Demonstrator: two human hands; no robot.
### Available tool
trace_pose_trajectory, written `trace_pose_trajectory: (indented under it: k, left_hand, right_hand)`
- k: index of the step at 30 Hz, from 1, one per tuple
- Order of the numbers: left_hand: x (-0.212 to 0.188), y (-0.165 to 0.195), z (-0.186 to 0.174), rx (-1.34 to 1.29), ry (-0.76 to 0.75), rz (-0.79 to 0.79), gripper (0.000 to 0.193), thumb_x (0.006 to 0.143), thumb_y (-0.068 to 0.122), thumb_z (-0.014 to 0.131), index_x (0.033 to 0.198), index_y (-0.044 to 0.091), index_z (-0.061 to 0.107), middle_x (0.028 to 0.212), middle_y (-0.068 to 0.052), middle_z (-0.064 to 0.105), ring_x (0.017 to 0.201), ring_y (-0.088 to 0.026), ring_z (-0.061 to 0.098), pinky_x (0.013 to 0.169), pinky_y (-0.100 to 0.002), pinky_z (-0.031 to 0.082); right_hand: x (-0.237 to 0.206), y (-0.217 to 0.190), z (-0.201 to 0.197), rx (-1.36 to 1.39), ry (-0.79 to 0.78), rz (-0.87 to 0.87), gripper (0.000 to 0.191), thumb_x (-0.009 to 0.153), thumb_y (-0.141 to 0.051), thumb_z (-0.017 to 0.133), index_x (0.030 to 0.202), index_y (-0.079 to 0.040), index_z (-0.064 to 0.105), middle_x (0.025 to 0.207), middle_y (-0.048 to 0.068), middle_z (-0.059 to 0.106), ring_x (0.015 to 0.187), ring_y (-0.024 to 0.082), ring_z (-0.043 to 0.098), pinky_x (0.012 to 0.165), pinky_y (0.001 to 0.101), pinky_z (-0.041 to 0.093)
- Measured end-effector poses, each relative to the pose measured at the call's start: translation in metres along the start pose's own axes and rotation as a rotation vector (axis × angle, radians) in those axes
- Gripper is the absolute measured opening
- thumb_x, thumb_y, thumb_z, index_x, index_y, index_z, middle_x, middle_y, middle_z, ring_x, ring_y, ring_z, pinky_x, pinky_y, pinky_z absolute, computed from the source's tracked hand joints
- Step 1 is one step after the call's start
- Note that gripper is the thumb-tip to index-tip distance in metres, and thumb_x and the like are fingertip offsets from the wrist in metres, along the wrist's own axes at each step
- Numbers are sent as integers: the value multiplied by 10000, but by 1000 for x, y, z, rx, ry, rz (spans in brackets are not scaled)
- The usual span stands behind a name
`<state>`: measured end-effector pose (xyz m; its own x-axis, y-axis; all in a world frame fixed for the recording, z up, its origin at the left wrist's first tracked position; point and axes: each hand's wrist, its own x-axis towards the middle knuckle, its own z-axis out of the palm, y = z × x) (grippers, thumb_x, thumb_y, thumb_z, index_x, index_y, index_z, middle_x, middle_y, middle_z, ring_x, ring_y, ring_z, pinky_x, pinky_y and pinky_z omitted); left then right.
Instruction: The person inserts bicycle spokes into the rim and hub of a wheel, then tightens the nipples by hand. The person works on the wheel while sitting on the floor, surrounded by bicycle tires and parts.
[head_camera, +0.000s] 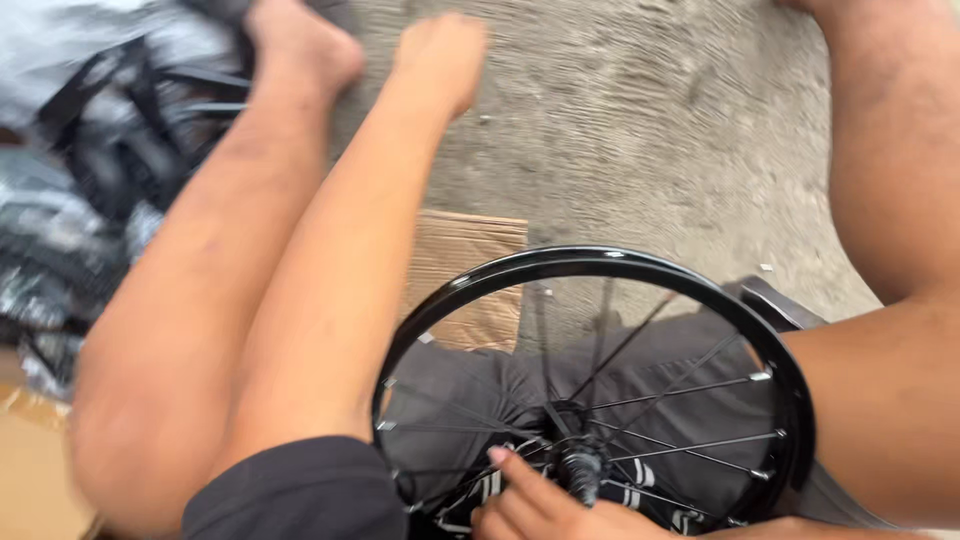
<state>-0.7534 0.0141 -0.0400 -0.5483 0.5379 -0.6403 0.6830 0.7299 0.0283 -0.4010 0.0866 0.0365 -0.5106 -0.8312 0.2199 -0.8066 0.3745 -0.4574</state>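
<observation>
Head view, only one I've got, and it's motion-blurred. Looking down at my own lap: a small black bicycle wheel (600, 380) lies flat across my thighs, black rim, thin silver spokes running into a hub (580, 470) near the bottom of frame. My right hand (545, 505) comes in at the bottom edge, fingers (515, 470) partly curled and stretched toward the hub, fingertips touching the spokes just beside it; I can't tell if it actually grips anything. My left arm reaches away up the frame and my left hand (440, 55) sits far off at the top over the ground, looks closed into a loose fist, too blurred to say whether it has hold of anything. Beside that arm is my bare left leg with the foot (305, 45) at the top. Under the wheel, dark grey shorts (470, 390). A piece of brown cardboard (465, 270) lies on the sandy ground (640, 130) just behind the rim. Top left, a blurry heap of black parts and plastic wrap (100, 130), can't make out what.
</observation>
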Motion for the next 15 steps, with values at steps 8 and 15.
trace_pose_trajectory:
  k: [8,15]
  left_hand:
    - [15,-33,54,-337,41,-60,446,775,126,784,1183,33,631,1085,-245,690,1020,-439,663,865,-511,523]
    - [16,-34,55,-410,103,-31,538,780,345,865,1108,1,613,971,-224,711,972,-421,684,836,-499,544]
  right_hand:
    - [19,16,4,-50,17,74,87,916,-61,551,979,-41,608,861,0,508,809,155,636,1171,452,476]
    - [24,12,17,-83,5,99,73,932,-34,540,961,-39,606,824,-18,483,778,131,634,1164,418,494]
